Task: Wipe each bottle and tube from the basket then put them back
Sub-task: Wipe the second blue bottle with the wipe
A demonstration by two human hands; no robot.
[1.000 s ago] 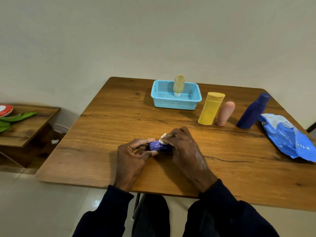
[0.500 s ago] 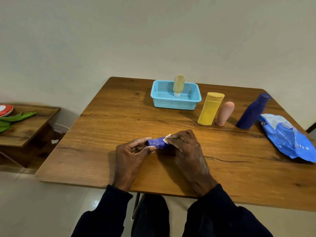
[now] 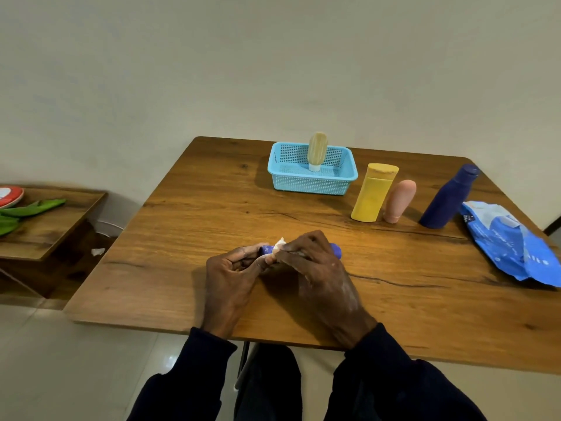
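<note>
Two hands meet at the near middle of the wooden table (image 3: 212, 208), close together over one small purple tube (image 3: 335, 250). The left hand (image 3: 233, 275) pinches the tube's left end between thumb and fingers. The right hand (image 3: 315, 268) curls over the body and presses a scrap of white wipe (image 3: 278, 245) against it. The tube lies sideways, low over the wood. Whether it touches the tabletop is hard to say, because the hands cover it and only its two ends peek out.

At the far side sits the light blue basket (image 3: 309, 185), with a beige tube (image 3: 317, 148) standing cap-down inside. Just right of the basket, a yellow bottle (image 3: 374, 192) and a pink tube (image 3: 399, 200) stand side by side, nearly touching, and a dark blue bottle (image 3: 449, 197) stands further right. A blue wipes packet (image 3: 510, 244) lies by the right edge, just beside that dark bottle.
</note>
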